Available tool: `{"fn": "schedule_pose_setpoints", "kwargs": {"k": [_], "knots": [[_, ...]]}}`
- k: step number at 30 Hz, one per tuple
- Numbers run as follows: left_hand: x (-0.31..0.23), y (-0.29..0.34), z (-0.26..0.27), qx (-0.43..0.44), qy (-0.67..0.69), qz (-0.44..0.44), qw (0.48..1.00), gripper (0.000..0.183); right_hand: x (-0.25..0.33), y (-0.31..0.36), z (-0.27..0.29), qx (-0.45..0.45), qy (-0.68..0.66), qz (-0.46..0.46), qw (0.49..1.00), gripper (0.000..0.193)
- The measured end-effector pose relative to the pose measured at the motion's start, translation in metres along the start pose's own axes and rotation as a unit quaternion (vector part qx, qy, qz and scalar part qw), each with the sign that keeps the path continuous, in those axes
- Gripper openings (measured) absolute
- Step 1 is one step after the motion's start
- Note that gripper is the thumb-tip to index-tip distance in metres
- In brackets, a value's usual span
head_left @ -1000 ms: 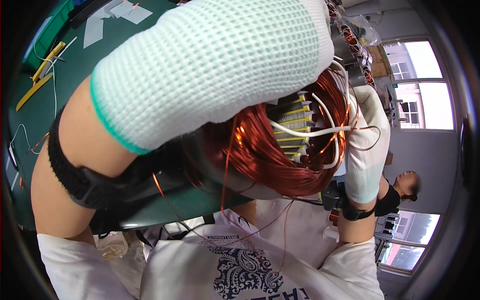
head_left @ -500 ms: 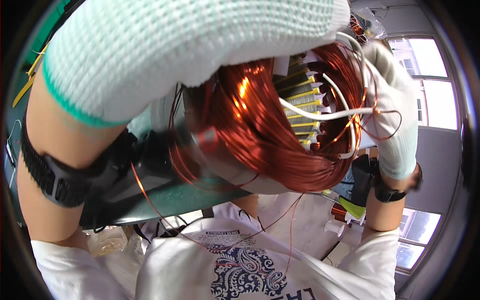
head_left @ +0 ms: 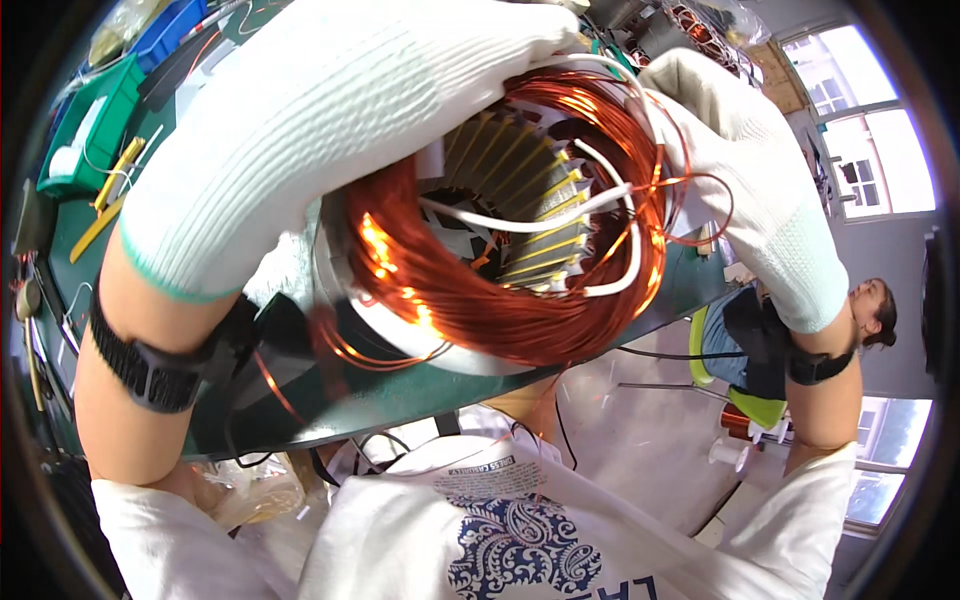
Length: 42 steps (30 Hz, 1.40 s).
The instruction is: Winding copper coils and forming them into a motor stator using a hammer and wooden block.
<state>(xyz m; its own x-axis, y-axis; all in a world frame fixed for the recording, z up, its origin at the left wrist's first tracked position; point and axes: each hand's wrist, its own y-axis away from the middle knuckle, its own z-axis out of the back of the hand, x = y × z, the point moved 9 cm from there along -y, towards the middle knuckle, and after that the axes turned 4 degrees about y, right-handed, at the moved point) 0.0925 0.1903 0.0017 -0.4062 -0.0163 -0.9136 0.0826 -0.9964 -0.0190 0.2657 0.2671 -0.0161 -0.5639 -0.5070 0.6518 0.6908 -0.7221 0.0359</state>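
Observation:
A motor stator (head_left: 545,235), wound with a thick ring of red-brown enamelled copper wire (head_left: 480,325), sits in front of me with its slotted bore facing up. Yellow strips line the slots. White insulating sleeving (head_left: 530,222) crosses the opening and loops round the right rim, with thin copper leads beside it. My left hand (head_left: 490,50), in a white knit glove, reaches over the coil's far left rim; its fingers are bent together, their grip hidden behind the hand. My gloved right hand (head_left: 705,125) has its fingers curled at the right rim, closed on the white sleeving.
The stator is over a dark green worktable (head_left: 350,410). A green bin (head_left: 95,130) and yellow strips (head_left: 95,225) lie at the left. Another person (head_left: 875,310) is beyond my right arm. A copper wire spool (head_left: 742,425) stands low at the right.
The view has shifted, showing more of the bench and another person. Both hands remain at the coil's rim; the left hand covers less of the winding, and the stator's bore shows more fully.

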Motion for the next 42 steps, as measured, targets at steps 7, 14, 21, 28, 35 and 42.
{"fn": "schedule_pose_setpoints", "kwargs": {"k": [7, 14, 21, 28, 35, 42], "knots": [[0.015, 0.009, 0.0, -0.047, 0.032, 0.074, 0.996, 0.029, 0.092, -0.005, -0.014, -0.028, 0.251, 0.251, 0.934, 0.021], [0.051, 0.013, 0.02, -0.062, 0.06, -0.217, 0.972, 0.025, 0.108, -0.007, -0.017, -0.032, 0.306, 0.283, 0.908, 0.028], [0.013, 0.011, 0.007, -0.046, 0.121, -0.013, 0.991, 0.025, 0.1, -0.019, -0.016, -0.074, 0.322, 0.336, 0.882, 0.026], [0.006, 0.005, -0.008, -0.055, 0.102, 0.012, 0.993, 0.027, 0.069, -0.003, -0.006, -0.076, 0.189, 0.138, 0.969, 0.023], [0.019, 0.002, 0.006, -0.056, 0.129, 0.01, 0.99, 0.026, 0.102, -0.008, -0.015, -0.126, 0.377, 0.273, 0.876, 0.025], [-0.008, 0.01, 0.003, -0.039, 0.087, -0.114, 0.989, 0.026, 0.092, 0.01, -0.005, -0.084, 0.281, 0.123, 0.948, 0.03]]}}
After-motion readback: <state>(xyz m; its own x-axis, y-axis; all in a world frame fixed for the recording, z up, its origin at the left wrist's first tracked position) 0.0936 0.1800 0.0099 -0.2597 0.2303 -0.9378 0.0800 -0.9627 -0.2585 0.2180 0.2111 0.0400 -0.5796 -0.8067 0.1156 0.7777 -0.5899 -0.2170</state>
